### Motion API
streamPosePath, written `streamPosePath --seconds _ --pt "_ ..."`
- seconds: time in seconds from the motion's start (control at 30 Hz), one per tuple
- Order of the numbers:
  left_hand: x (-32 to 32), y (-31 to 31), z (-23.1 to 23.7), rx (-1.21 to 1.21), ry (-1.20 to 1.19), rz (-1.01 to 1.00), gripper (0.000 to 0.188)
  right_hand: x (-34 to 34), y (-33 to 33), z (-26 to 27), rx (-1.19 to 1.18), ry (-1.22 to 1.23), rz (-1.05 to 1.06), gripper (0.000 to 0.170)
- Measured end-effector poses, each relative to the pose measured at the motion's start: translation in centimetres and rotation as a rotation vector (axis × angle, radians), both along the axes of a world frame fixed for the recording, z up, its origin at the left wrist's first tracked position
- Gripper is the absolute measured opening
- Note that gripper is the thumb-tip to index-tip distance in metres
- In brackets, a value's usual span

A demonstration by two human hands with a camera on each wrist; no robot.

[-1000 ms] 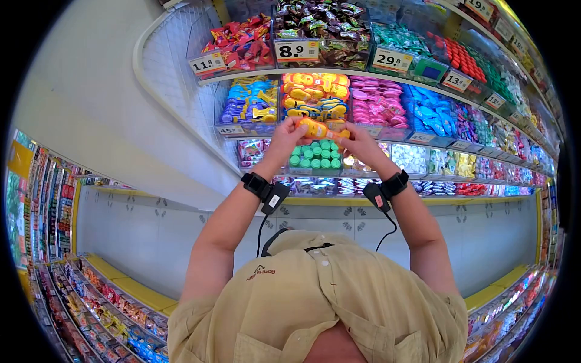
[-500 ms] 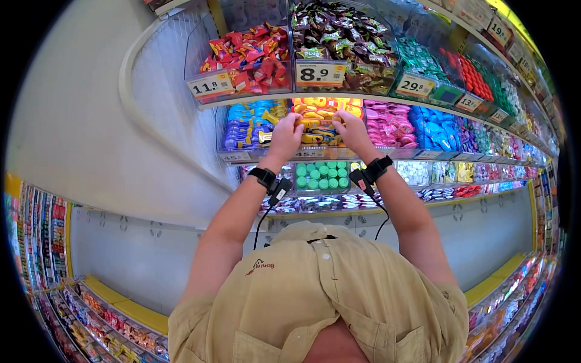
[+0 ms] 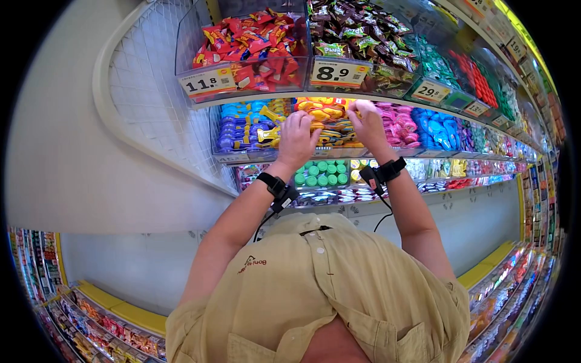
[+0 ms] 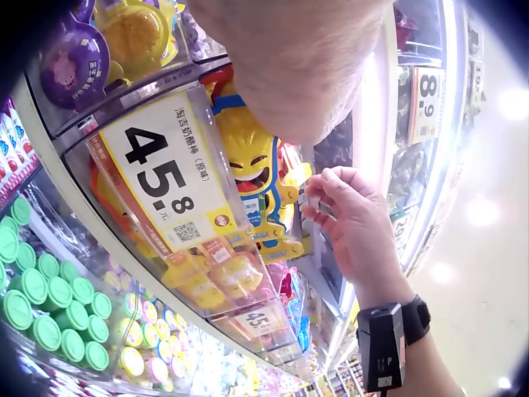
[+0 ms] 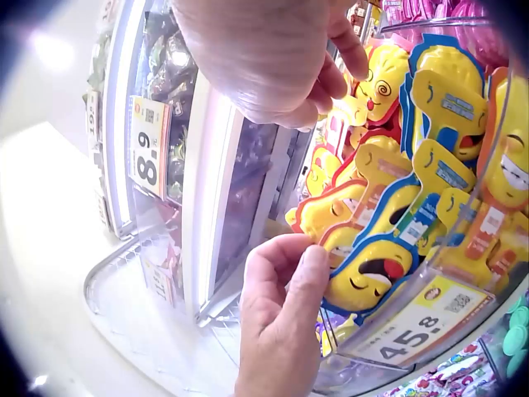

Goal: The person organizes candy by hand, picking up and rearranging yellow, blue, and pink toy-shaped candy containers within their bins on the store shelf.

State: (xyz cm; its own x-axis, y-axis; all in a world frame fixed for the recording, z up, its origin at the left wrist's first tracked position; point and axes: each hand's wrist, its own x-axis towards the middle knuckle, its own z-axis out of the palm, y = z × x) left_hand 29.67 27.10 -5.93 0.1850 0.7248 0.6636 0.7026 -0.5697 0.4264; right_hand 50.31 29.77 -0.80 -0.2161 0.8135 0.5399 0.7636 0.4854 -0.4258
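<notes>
Yellow face-shaped packs [image 5: 376, 277] fill a clear bin [image 3: 330, 152], upper middle of head view. Left hand [image 3: 296, 140] at its left side, thumb and forefinger bent beside packs; pinching or not, cannot tell. Right hand [image 3: 369, 128] at its right side, fingers loosely bent, apart, holding nothing visible.

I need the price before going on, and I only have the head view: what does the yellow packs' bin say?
Observer: Its tag reads 45.8; the left wrist view shows it large.
Operator: What's printed beside the left hand?
Observer: The right wrist view shows a blue-edged pack there, its face with a wide-open mouth.
Operator: And by the fingers of the right hand?
Observer: A spiral-eyed pack, again in the right wrist view.
</notes>
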Motion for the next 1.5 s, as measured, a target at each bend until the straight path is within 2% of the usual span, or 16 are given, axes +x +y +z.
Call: streamPosePath --seconds 0.1,0.13,0.27,0.37,0.5,0.53,0.63,0.7,0.83,0.93,1.03,1.07,1.2,1.37,1.43,1.5 --pt "0.3 -0.2 1.4 0.082 0.020 0.003 0.046 0.3 1.4 -0.4 0.116 -0.150 -0.126 0.017" --pt "0.5 -0.2 1.8 0.117 0.036 0.004 0.050 0.1 2.0 -0.7 0.087 -0.186 -0.139 0.023" --pt "1.3 0.8 0.5 0.082 0.035 -0.005 0.055 -0.7 3.1 -0.7 0.023 -0.432 -0.122 0.026" --pt "1.3 1.3 -0.2 0.082 0.014 -0.010 0.055 -0.3 4.2 -1.9 0.164 -0.213 0.016 0.022" --pt "1.3 1.2 -0.4 0.077 0.021 0.008 0.053 0.0 3.5 -1.3 0.041 -0.108 -0.007 0.018" --pt "1.4 1.2 -0.4 0.081 0.028 0.018 0.053 0.4 3.1 -0.5 -0.052 -0.421 -0.065 0.016" --pt "1.4 1.3 -0.6 0.103 0.007 0.030 0.050 1.3 2.7 -2.4 0.146 0.094 0.014 0.013" --pt "1.5 1.3 -0.4 0.100 -0.014 0.026 0.047 1.1 0.9 -1.0 -0.165 0.457 0.019 0.010" --pt "1.6 1.1 0.2 0.091 0.006 0.035 0.049 2.0 -0.1 -1.3 -0.374 0.772 0.160 0.010" --pt "1.6 0.9 0.2 0.066 0.038 0.041 0.051 2.4 -1.4 -0.7 -0.314 0.745 0.197 0.014" --pt "1.8 0.8 0.2 0.059 0.050 0.051 0.052 2.4 -2.1 2.0 0.215 0.194 0.207 0.017" --pt "1.8 0.9 0.2 0.069 0.041 0.047 0.052 2.1 -2.3 2.6 0.199 0.220 0.239 0.024" --pt "1.8 0.8 0.5 0.071 0.021 0.037 0.053 2.5 -1.5 2.4 0.256 -0.015 0.306 0.030" --pt "1.8 0.7 0.6 0.049 0.031 0.041 0.053 1.4 -1.1 4.5 0.044 -0.442 0.353 0.029" --pt "1.8 0.7 0.4 0.035 0.035 0.038 0.052 0.2 -0.7 4.7 0.070 -0.525 0.382 0.028" --pt "1.8 0.7 0.3 0.038 0.045 0.042 0.051 -0.8 0.3 4.0 0.006 -0.363 0.432 0.022"
